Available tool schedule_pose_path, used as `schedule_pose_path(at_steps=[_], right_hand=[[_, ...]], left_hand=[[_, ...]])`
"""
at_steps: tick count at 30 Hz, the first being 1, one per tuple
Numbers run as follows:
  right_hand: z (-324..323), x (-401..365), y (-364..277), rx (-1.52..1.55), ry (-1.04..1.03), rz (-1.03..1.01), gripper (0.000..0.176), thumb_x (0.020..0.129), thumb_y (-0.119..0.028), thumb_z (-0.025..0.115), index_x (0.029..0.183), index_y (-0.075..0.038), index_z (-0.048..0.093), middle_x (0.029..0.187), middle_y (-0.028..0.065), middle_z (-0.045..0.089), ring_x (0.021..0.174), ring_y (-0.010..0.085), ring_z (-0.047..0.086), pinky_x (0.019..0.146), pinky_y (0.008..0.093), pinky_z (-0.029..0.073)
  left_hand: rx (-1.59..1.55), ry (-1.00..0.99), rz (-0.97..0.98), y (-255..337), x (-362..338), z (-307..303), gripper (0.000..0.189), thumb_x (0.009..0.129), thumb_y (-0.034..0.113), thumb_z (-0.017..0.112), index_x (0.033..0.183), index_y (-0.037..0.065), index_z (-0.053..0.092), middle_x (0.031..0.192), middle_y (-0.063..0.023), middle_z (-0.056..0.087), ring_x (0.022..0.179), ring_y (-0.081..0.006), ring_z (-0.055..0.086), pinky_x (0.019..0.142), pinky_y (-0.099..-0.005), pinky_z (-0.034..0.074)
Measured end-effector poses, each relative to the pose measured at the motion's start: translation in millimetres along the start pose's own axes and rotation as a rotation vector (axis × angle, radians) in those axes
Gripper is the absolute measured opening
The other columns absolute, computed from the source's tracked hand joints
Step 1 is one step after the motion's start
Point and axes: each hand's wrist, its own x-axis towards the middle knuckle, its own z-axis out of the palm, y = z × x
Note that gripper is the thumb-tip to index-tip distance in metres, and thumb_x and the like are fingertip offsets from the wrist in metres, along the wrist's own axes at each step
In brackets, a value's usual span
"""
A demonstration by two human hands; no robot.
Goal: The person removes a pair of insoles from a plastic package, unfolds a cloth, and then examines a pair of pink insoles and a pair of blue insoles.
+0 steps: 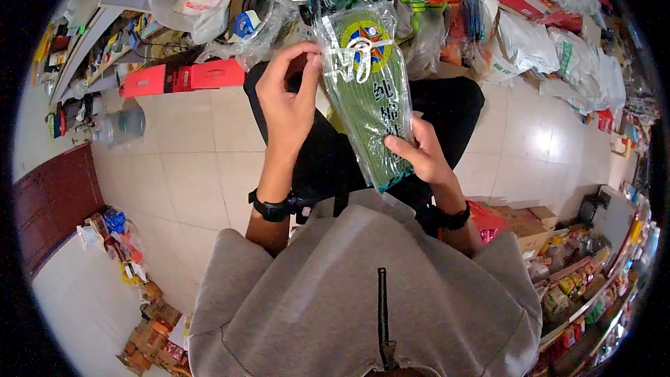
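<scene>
A long green package (370, 91) in clear plastic, with a round yellow, blue and red emblem and dark characters, lies tilted above my lap. Around its lower right edge my right hand (422, 150) is closed, the thumb on the front. White string or tape crosses the package near the emblem. At the upper left edge, my left hand (293, 91) has thumb and index fingertip pinched together beside the white strand; what lies between them is too small to make out.
Bagged goods and a white plastic bag (199, 0) fill the area ahead. A red box (188, 78) and a clear water jug (122, 126) are at the left. Cardboard boxes (520, 227) and stocked shelves stand at the lower right.
</scene>
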Motion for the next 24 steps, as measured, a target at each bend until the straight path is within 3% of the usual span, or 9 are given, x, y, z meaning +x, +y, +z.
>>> schedule_pose_path(at_steps=[2,4,10,15,18,20,21,23,24], right_hand=[[-0.7,0.3,1.9,-0.018,0.001,-0.014,0.031,0.091,-0.012,0.065,0.118,0.002,0.058,0.097,0.0024,0.064,0.086,0.0081,0.056,0.077,0.0260,0.046],[-2.4,0.0,6.8,-0.023,0.010,-0.011,0.031,0.091,-0.012,0.065,0.118,0.002,0.058,0.097,0.0025,0.065,0.086,0.0082,0.056,0.077,0.0260,0.046],[2.1,1.8,6.9,0.014,0.090,0.026,0.029,0.092,-0.012,0.065,0.116,0.002,0.059,0.098,0.0029,0.065,0.086,0.0089,0.056,0.077,0.0262,0.045],[6.0,1.3,-2.0,0.093,0.115,0.040,0.030,0.091,-0.014,0.066,0.115,0.002,0.059,0.099,0.0027,0.065,0.087,0.0091,0.056,0.076,0.0267,0.045],[4.0,2.2,-2.0,-0.115,0.131,-0.014,0.032,0.090,-0.014,0.066,0.117,0.002,0.059,0.093,0.0035,0.065,0.083,0.0093,0.057,0.073,0.0278,0.045],[4.0,5.9,-11.6,-0.364,0.138,-0.128,0.032,0.089,-0.016,0.067,0.115,0.001,0.059,0.085,0.0108,0.067,0.075,0.0177,0.064,0.068,0.0331,0.049],[5.1,7.2,-14.1,-0.366,0.142,-0.129,0.032,0.089,-0.016,0.067,0.115,0.001,0.059,0.085,0.0108,0.067,0.075,0.0177,0.064,0.068,0.0331,0.049],[11.9,6.3,-16.8,-0.691,0.201,-0.145,0.028,0.089,-0.016,0.067,0.110,0.000,0.058,0.080,0.0192,0.065,0.070,0.0326,0.065,0.063,0.0400,0.050],[15.3,6.0,-17.7,-0.691,0.196,-0.145,0.028,0.089,-0.016,0.067,0.110,0.000,0.058,0.080,0.0192,0.065,0.070,0.0326,0.065,0.063,0.0400,0.050]], left_hand=[[0.074,-0.037,0.068,0.8,6.0,-8.7,0.010,0.089,0.002,0.065,0.099,-0.002,0.064,0.091,-0.0080,0.067,0.077,-0.0130,0.062,0.073,-0.0261,0.050],[0.175,-0.219,0.124,5.9,10.7,-16.7,0.013,0.087,-0.001,0.065,0.099,0.000,0.064,0.093,-0.0077,0.066,0.084,-0.0156,0.062,0.077,-0.0281,0.049],[0.279,-0.166,0.322,18.3,6.3,-10.8,0.015,0.079,-0.005,0.065,0.093,-0.001,0.062,0.084,-0.0123,0.062,0.072,-0.0243,0.063,0.068,-0.0296,0.050],[0.395,-0.176,0.350,22.2,-6.1,-17.3,0.014,0.078,-0.003,0.066,0.091,-0.001,0.063,0.089,-0.0134,0.066,0.082,-0.0277,0.065,0.076,-0.0334,0.050],[0.348,-0.130,0.308,19.2,-12.7,-16.4,0.015,0.078,-0.002,0.068,0.092,-0.001,0.064,0.091,-0.0140,0.066,0.084,-0.0273,0.065,0.079,-0.0345,0.050],[0.369,0.029,0.352,18.9,-12.1,-12.2,0.019,0.078,0.001,0.071,0.095,0.000,0.064,0.095,-0.0149,0.066,0.090,-0.0269,0.064,0.083,-0.0359,0.049],[0.365,0.027,0.355,22.4,-9.0,-7.6,0.019,0.078,0.001,0.071,0.095,0.000,0.064,0.095,-0.0149,0.066,0.090,-0.0269,0.064,0.083,-0.0359,0.049],[0.337,-0.004,0.319,33.1,-3.8,-0.8,0.021,0.076,0.001,0.072,0.095,0.001,0.063,0.097,-0.0134,0.063,0.090,-0.0332,0.059,0.079,-0.0390,0.047],[0.340,-0.001,0.317,29.9,-4.0,-0.3,0.021,0.076,0.001,0.072,0.095,0.001,0.063,0.097,-0.0134,0.063,0.090,-0.0332,0.059,0.079,-0.0390,0.047]])
